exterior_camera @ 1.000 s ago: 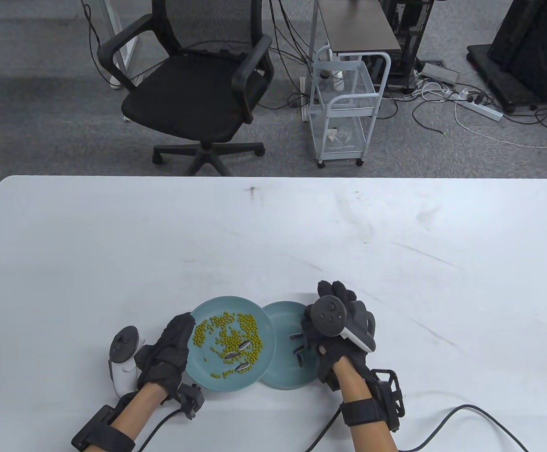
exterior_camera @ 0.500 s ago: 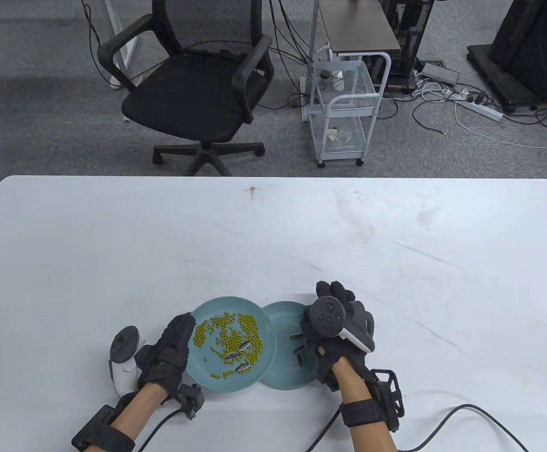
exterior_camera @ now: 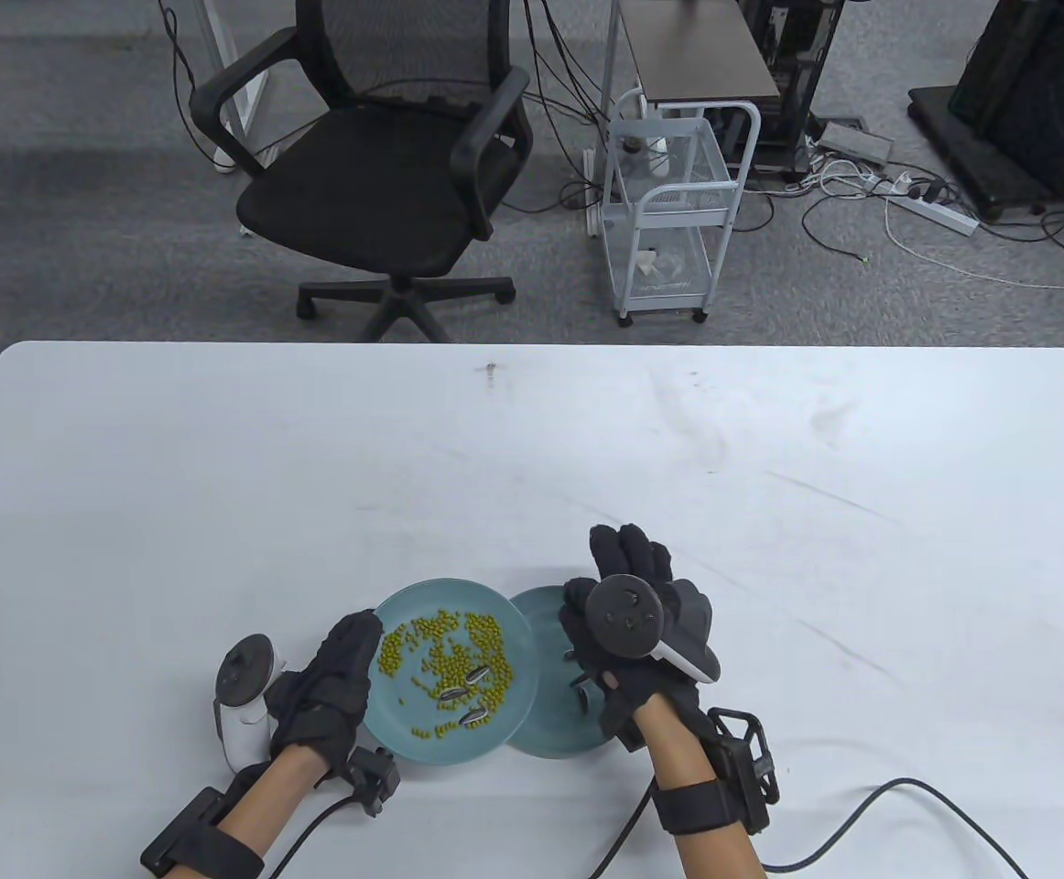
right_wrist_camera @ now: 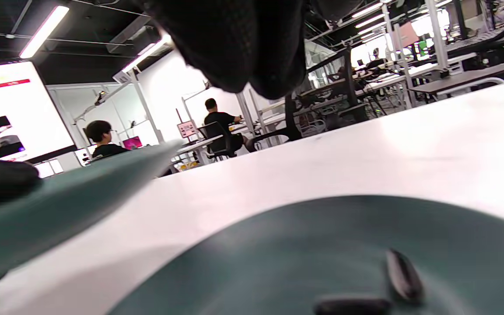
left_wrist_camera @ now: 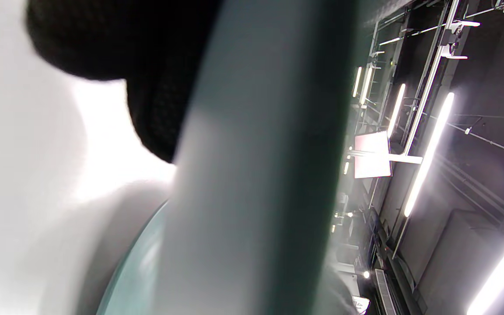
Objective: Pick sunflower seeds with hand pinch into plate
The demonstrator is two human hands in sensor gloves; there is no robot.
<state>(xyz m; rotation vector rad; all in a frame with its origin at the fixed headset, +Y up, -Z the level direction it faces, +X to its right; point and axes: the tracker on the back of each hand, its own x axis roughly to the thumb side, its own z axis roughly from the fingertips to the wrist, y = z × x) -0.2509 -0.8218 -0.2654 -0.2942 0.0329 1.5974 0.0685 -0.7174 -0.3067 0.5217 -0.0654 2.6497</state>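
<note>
Plates (exterior_camera: 514, 641) overlapping near table (exterior_camera: 770, 549) front edge

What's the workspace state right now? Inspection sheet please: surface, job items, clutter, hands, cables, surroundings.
Surface: white table, scuffed with dark marks.
Job's things: left plate holds small green beans and three sunflower seeds; its right edge overlaps the right plate, which holds a few dark seeds.
Clutter: nothing seen on the table besides the plates.
Grippers: left hand holds the left plate's rim; right hand hovers over the right plate, fingers extended, nothing visibly held.
Cables: black lead trails from the right wrist; another from the left.
Surroundings: office chair, white wire cart, floor cables.
</note>
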